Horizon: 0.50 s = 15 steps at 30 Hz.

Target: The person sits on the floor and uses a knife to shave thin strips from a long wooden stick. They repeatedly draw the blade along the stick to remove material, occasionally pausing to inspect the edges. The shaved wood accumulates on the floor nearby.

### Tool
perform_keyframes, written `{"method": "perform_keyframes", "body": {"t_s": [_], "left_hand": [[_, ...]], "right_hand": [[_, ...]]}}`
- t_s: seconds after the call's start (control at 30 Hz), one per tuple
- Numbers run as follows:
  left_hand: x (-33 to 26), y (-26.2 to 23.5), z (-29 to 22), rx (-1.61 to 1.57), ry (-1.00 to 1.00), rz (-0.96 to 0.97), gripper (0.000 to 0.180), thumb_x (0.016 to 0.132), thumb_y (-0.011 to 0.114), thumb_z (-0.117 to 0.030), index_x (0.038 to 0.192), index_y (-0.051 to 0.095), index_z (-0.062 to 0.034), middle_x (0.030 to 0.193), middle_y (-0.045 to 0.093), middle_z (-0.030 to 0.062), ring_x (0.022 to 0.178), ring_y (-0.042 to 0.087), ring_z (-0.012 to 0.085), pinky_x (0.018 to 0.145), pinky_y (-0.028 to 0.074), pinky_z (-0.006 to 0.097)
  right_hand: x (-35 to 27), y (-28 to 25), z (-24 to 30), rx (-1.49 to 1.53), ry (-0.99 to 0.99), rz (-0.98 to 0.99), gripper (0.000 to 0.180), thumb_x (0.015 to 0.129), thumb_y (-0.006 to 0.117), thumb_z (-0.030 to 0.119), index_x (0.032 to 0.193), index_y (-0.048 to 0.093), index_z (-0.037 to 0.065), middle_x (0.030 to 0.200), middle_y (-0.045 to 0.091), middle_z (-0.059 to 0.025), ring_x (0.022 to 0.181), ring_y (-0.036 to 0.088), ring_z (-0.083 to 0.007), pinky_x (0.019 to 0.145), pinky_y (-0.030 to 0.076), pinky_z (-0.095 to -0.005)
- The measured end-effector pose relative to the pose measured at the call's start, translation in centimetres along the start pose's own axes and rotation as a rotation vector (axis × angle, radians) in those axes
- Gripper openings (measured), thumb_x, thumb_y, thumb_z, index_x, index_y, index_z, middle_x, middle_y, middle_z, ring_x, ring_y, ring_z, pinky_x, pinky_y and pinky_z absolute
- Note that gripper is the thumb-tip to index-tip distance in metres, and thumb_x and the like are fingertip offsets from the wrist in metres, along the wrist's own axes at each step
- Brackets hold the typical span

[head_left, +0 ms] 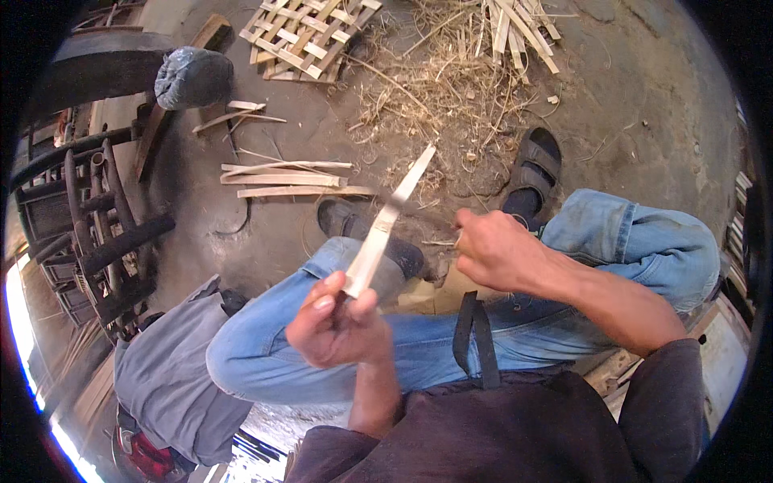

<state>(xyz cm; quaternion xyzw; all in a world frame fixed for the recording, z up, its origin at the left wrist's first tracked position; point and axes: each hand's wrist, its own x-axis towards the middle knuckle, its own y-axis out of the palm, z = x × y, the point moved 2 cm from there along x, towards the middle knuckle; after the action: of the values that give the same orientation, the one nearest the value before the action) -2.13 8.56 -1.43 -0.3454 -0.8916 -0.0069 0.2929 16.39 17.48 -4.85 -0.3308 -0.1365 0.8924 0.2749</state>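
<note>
My left hand (338,326) pinches the lower end of a pale, flat bamboo strip (374,245) between thumb and fingers. The strip slants up and away to the right, over my lap and the floor, narrowing to a tip. In front of my right knee, my right hand (503,249) is closed round the handle of a knife (427,212); the handle is mostly hidden in the fist. Its thin dark blade is blurred and points left, meeting or crossing the strip around its middle. Whether the edge bites into the strip I cannot tell.
Several split strips (290,179) lie on the floor at left. Beyond are a woven bamboo panel (310,36), a heap of shavings (451,88) and a strip bundle (519,32). Dark chair frames (105,217), a beam with a wrapped end (193,78) and grey cloth (181,362) stand left.
</note>
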Motion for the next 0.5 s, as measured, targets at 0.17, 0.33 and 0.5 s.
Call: {"method": "perform_keyframes", "body": {"t_s": [0.17, 0.33, 0.5], "left_hand": [[0.3, 0.4, 0.4, -0.020, -0.061, -0.076, 0.054, 0.074, 0.086, -0.022, 0.110, 0.047, -0.0070, 0.096, 0.067, 0.0160, 0.088, 0.066, 0.0220, 0.083, 0.055, 0.035], [0.1, -0.1, 0.3, 0.004, -0.038, -0.052, 0.054, 0.077, 0.084, -0.029, 0.109, 0.046, -0.0067, 0.094, 0.066, 0.0149, 0.090, 0.065, 0.0213, 0.082, 0.054, 0.035], [0.9, 0.3, 0.2, 0.047, -0.008, -0.049, 0.052, 0.079, 0.082, -0.031, 0.107, 0.046, -0.0057, 0.092, 0.066, 0.0146, 0.089, 0.064, 0.0208, 0.081, 0.054, 0.033]], "right_hand": [[-1.9, 1.3, 1.3, 0.109, -0.101, -0.054, 0.038, 0.074, 0.066, 0.013, 0.105, 0.052, -0.004, 0.066, 0.060, -0.0256, 0.071, 0.064, -0.0467, 0.063, 0.054, -0.0495], [-2.4, 1.1, 2.6, 0.181, -0.198, -0.084, 0.038, 0.072, 0.067, 0.012, 0.105, 0.052, -0.002, 0.067, 0.061, -0.0236, 0.070, 0.065, -0.0441, 0.061, 0.054, -0.0485], [-1.3, 0.5, 1.9, 0.083, -0.135, -0.021, 0.036, 0.073, 0.067, 0.015, 0.102, 0.054, 0.000, 0.070, 0.064, -0.0236, 0.072, 0.065, -0.0447, 0.065, 0.054, -0.0508]]}}
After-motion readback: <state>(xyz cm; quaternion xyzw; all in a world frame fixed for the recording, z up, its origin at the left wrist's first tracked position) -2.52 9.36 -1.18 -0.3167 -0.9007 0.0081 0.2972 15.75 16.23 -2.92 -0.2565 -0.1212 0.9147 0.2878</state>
